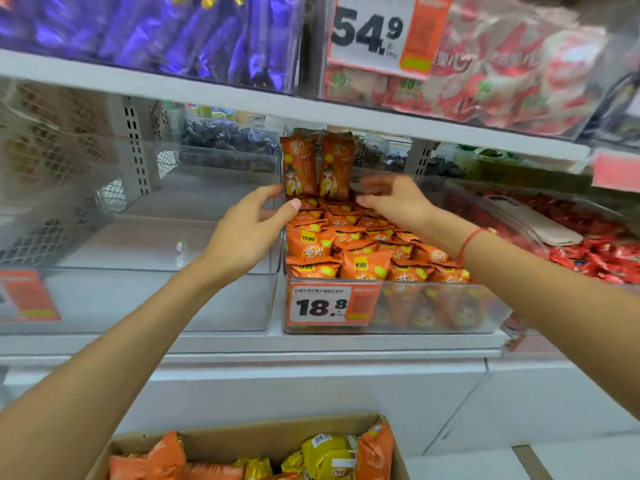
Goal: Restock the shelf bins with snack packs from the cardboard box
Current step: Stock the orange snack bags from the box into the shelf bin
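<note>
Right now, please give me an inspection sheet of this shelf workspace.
Surface: white shelf carrying clear bins.
Job's things: orange snack bin nearly full, two packs upright at back; cardboard box below holds orange and yellow packs.
Clutter: empty bin on the left.
Grippers: left hand and right hand over the packs, grasp unclear.
Cables: nothing seen.
Surroundings: price tag 18.8; red packs beside.
</note>
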Action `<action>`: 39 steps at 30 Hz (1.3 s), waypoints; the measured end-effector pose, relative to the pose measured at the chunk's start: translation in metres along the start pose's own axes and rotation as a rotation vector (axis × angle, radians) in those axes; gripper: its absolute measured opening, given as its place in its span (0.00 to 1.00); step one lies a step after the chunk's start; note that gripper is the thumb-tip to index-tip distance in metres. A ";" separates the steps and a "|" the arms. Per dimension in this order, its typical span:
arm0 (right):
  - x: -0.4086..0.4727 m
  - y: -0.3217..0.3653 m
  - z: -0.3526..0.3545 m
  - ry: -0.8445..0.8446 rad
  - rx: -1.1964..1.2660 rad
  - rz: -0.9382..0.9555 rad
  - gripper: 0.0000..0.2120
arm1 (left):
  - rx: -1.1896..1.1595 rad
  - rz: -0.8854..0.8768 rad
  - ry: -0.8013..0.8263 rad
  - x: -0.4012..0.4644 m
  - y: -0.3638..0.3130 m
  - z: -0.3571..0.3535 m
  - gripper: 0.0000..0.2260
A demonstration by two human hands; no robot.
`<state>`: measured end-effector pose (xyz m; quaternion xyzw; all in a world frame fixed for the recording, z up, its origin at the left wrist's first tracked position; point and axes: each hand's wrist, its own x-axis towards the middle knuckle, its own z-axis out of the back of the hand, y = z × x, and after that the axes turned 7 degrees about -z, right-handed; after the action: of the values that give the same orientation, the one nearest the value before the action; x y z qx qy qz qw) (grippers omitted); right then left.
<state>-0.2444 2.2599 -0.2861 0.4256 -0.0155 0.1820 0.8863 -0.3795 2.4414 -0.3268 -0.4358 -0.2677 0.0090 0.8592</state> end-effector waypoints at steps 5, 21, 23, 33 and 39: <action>-0.105 0.005 0.020 0.075 -0.174 0.325 0.13 | 0.293 -0.199 -0.223 -0.037 -0.022 0.008 0.11; -0.276 -0.155 -0.136 0.789 -1.047 0.124 0.18 | 0.238 0.398 0.523 -0.307 0.071 -0.051 0.04; -0.295 -0.171 -0.145 0.809 -1.049 0.001 0.20 | 0.260 0.417 0.654 -0.316 0.081 -0.061 0.10; -0.293 -0.189 -0.126 1.029 -0.941 -0.269 0.23 | 0.519 0.567 0.974 -0.302 0.114 -0.116 0.24; -0.273 -0.161 -0.112 1.008 -0.574 -0.395 0.22 | 0.559 0.485 0.784 -0.303 0.103 -0.109 0.16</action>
<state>-0.4589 2.1688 -0.5283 0.0261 0.4365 0.1818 0.8807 -0.5657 2.3488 -0.5932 -0.2107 0.1939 0.1144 0.9513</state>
